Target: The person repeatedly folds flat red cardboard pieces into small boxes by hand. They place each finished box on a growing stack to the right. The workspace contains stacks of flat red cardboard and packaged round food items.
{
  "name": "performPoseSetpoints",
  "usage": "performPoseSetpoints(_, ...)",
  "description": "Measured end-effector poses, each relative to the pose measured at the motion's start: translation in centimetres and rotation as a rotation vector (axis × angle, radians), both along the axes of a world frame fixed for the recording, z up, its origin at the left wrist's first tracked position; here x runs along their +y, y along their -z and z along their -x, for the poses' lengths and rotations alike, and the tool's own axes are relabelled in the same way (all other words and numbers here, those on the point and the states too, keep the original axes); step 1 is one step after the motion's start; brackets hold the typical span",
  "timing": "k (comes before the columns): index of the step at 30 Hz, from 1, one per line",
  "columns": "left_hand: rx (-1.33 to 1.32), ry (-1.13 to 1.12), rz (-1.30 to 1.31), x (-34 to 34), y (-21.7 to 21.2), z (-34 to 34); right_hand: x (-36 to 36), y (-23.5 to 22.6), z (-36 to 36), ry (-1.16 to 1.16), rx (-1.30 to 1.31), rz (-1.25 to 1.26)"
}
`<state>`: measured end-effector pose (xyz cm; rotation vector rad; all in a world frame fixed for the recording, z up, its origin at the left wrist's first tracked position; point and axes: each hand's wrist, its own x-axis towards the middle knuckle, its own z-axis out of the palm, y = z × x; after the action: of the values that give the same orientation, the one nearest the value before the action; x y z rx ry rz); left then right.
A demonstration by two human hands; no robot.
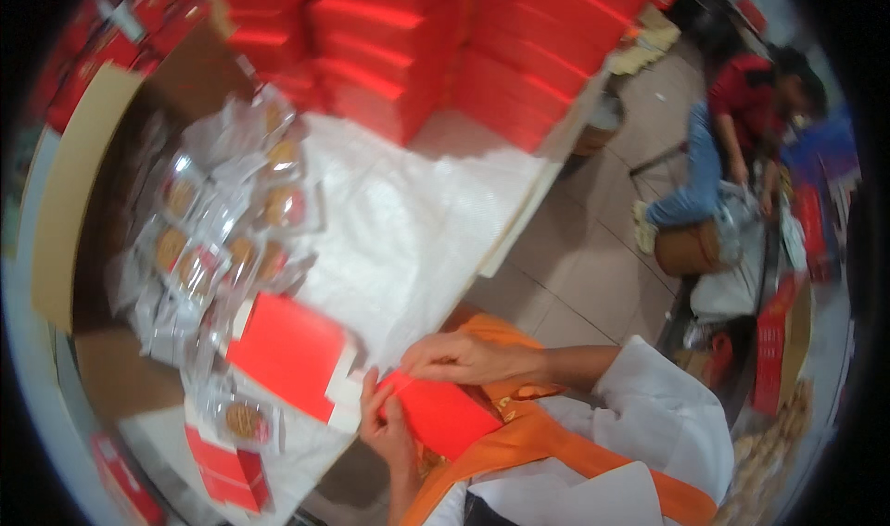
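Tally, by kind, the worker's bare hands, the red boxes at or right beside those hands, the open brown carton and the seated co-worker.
Bare hands: 2 (left hand, right hand)
Red boxes: 2 (red box at the hands, flapped box on the table)
Open carton: 1
Seated co-worker: 1
Total: 6

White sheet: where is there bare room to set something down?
The largest bare patch of sheet lies between the red stacks, packets, flat card and table edge. A smaller one lies below the card, right of the wrapped cookie. Crowded: left, packets heaped at the carton; beside the table edge, left hand and right hand on a red box.
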<state>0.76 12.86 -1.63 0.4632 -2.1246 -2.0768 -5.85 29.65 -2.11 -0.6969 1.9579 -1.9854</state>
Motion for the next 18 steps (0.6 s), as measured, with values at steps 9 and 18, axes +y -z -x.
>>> performPoseSetpoints(9,0.081,0.306,0.14,0.9,-3.3,3.8,4.6,-4.9,4.7,-0.346,-0.159,-0.494)
performPoseSetpoints(18,0.136,-0.064,-0.083,-2.3,-3.0,4.8,14.7,-3.1,8.3,0.77,-0.57,0.381)
